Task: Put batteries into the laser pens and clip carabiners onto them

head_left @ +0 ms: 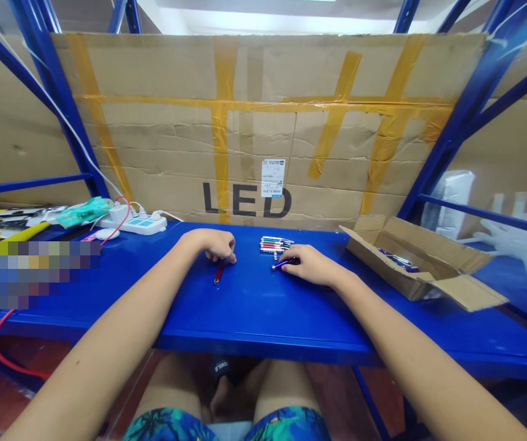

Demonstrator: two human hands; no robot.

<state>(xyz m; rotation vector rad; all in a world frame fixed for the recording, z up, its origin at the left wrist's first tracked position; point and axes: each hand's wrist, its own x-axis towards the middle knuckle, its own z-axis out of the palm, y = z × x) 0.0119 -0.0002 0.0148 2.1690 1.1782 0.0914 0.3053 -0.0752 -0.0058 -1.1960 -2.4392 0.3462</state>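
Observation:
My left hand (pixel 220 245) is closed, with its fingertips pinching the upper end of a slim red metal pen (pixel 219 274) that points toward me at the blue tabletop. To its right, my right hand (pixel 312 263) has its fingers closed around a purple metal pen (pixel 280 264), whose silvery tip sticks out to the left. Just behind that hand lies a row of several shiny pens (pixel 272 243) in silver, green and red, side by side. The right fingers partly hide the row's near right end.
At the right stands an open cardboard box (pixel 383 269) with several more pens (pixel 399 260) inside. A white power strip (pixel 141 222) with plugs, a green plastic bag (pixel 84 211) and yellow-handled items (pixel 24 236) lie at the left. A large cardboard panel (pixel 176 147) closes off the back.

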